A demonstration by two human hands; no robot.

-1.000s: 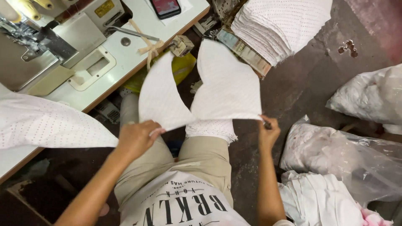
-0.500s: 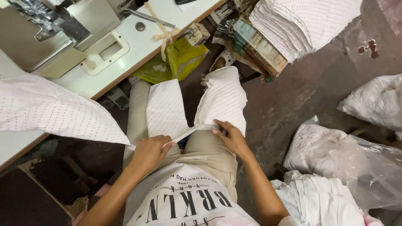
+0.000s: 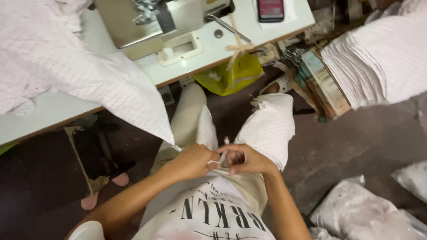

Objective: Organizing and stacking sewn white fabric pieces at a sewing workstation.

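Head view: the person sits at a sewing table with both hands together over the lap. The left hand and the right hand are closed, fingertips pinched on the near edges of white dotted fabric pieces that drape over the right knee, with a narrower piece standing up between the thighs. To do this well, the person should probably keep the two edges flush and pinch them close together so the layers do not slip. A sewing machine stands at the table's far edge, a phone at its far right corner, and dotted white cloth hangs over its near edge. A stack of cut white pieces sits to the right.
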